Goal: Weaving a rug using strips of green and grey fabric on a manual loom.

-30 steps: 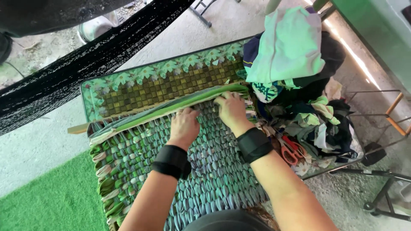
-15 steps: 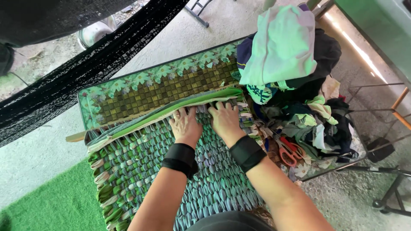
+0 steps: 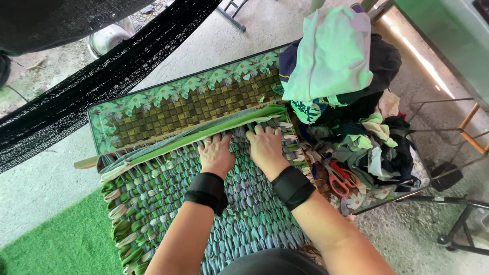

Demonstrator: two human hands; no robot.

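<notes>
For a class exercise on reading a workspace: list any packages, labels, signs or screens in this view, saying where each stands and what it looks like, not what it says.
None can be made out: only a woven mat under both hands, a fabric heap and scissors on the table.

1. This is a makeshift outdoor craft spot, a yard or open shed used for weaving rag rugs.
2. Bare concrete floor (image 3: 275, 35) at twelve o'clock, with gravel and dirt beyond.
3. Black shade netting (image 3: 91, 86) hangs at ten o'clock.
4. Green artificial turf (image 3: 56, 244) lies at eight o'clock.
5. A folding table (image 3: 168, 109) carries a half-woven rug (image 3: 168, 203).
6. A heap of fabric scraps (image 3: 346, 102) and orange-handled scissors (image 3: 342, 178) sit at three o'clock.
</notes>
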